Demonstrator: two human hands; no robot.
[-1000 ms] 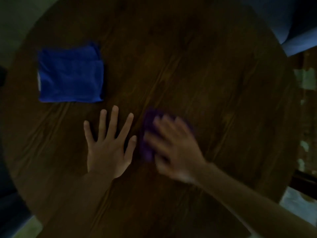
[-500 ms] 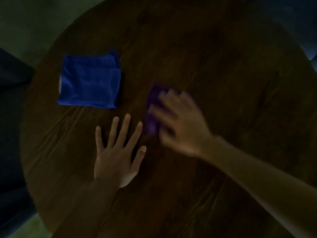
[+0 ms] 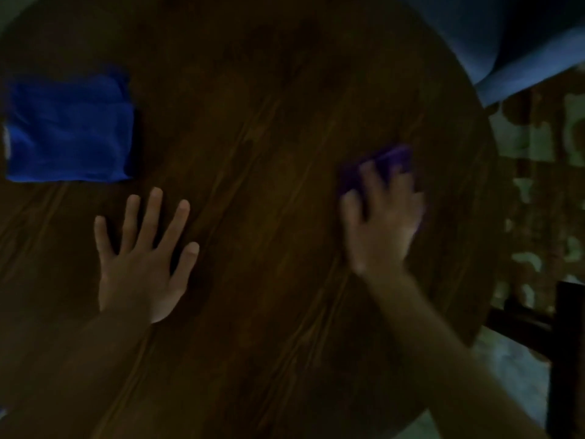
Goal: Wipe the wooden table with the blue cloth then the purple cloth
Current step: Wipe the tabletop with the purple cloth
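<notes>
The round dark wooden table (image 3: 269, 106) fills most of the dim head view. A folded blue cloth (image 3: 68, 131) lies flat at the table's left, with no hand on it. My left hand (image 3: 142, 261) rests palm down on the wood with fingers spread, just below and right of the blue cloth. My right hand (image 3: 381, 223), blurred by motion, presses a purple cloth (image 3: 391, 158) against the table near its right edge. Only the cloth's far part shows past my fingers; the rest is hidden under the hand.
A blue-grey upholstered seat (image 3: 506, 42) stands past the table's far right edge. A dark chair frame (image 3: 566, 343) and patterned floor (image 3: 538, 185) lie to the right of the table. The table's rim curves close beside my right hand.
My right hand has slid the purple cloth from beside my left hand across to the table's right side. My left hand stays flat in place. The view has shifted right.
</notes>
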